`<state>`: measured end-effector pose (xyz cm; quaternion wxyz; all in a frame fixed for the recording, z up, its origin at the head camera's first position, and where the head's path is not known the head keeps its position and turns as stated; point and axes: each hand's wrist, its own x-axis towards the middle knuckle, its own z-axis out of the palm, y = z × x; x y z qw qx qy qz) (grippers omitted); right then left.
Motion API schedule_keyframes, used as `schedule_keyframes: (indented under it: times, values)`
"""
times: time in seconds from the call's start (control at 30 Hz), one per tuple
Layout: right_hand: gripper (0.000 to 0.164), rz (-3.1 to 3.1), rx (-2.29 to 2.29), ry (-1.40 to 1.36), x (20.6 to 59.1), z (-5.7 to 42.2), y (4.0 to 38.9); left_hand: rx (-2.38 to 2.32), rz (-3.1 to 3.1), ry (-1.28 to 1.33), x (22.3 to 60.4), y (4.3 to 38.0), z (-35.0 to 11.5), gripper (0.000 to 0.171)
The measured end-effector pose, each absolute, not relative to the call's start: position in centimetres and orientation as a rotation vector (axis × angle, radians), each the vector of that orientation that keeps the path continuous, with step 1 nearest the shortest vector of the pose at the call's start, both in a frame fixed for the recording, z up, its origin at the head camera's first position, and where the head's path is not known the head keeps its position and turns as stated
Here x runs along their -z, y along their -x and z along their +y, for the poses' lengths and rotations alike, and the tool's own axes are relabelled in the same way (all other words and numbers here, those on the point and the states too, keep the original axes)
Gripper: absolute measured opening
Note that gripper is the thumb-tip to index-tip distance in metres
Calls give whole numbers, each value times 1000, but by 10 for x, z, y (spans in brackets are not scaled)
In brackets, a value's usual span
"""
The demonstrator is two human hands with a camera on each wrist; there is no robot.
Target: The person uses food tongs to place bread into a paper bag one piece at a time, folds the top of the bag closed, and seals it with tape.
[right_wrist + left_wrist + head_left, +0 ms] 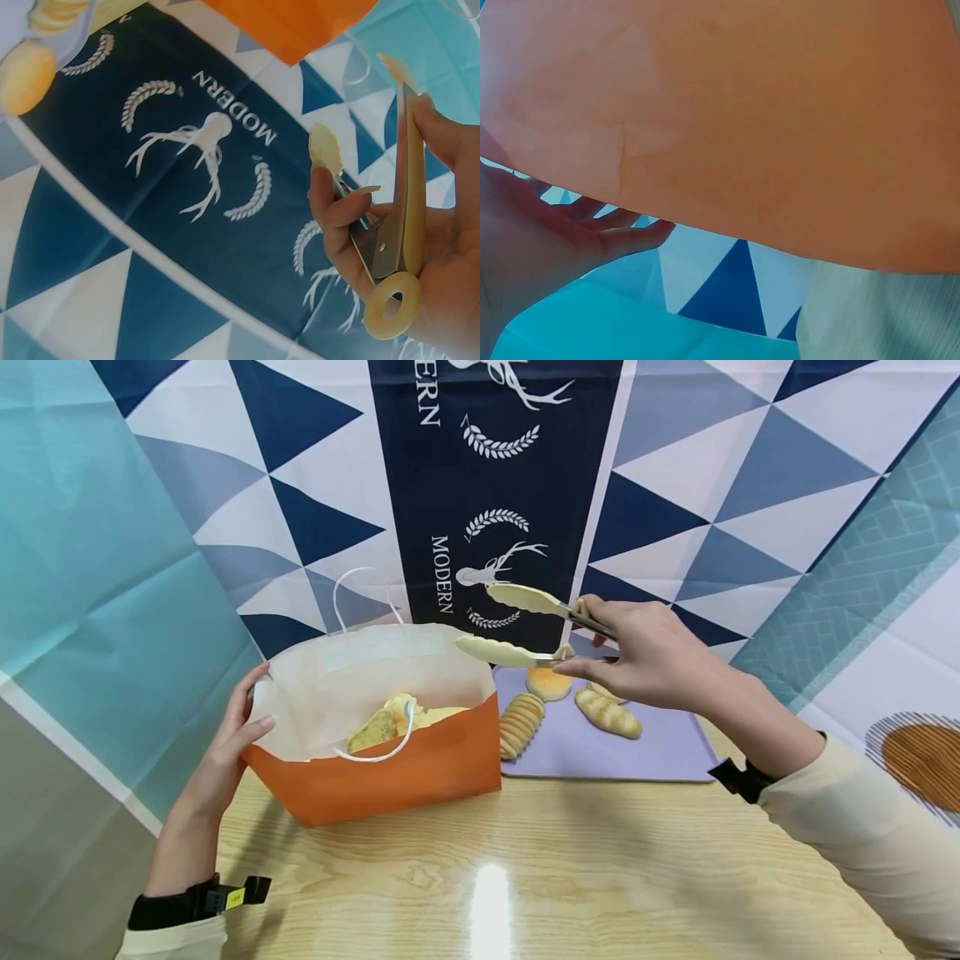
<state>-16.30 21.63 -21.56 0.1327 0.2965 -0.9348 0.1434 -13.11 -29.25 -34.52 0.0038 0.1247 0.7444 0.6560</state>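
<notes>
My left hand (217,760) holds the left side of an orange paper bag (390,785), thumb by the rim and the other fingers along its outer side. White inside, the bag tilts with its mouth toward me and shows pale yellow bread pieces (375,731), one speckled green. In the left wrist view, its orange wall (780,135) fills most of the picture. My right hand (652,652) grips metal tongs (592,625) with cream scalloped tips. Raised beyond the bag's right side, those tips stand apart with nothing between them. A cream ring (392,305) shows at the tongs' hinge end.
A lilac tray (600,760) lies right of the bag on the wooden table (420,877). It carries a round bun (549,684), a ridged roll (521,727), a striped oval roll (607,713) and another bread partly hidden behind that. A patterned cloth (315,485) hangs behind.
</notes>
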Motion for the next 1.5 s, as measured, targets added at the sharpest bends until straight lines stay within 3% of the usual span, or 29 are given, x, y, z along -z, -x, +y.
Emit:
schedule_keyframes:
  times: [0.6, 1.1, 1.5]
  values:
    - [38, -2786, -416, -598, 254, 297, 161, -2061, 2325, -416, 346, 133, -295, 70]
    - [44, -2822, -362, -558, 333, 337, 174, -2049, 2336, -404, 346, 134, -295, 70]
    - [49, -2973, -445, -501, 374, 356, 173, -2051, 2343, -416, 346, 132, -294, 70]
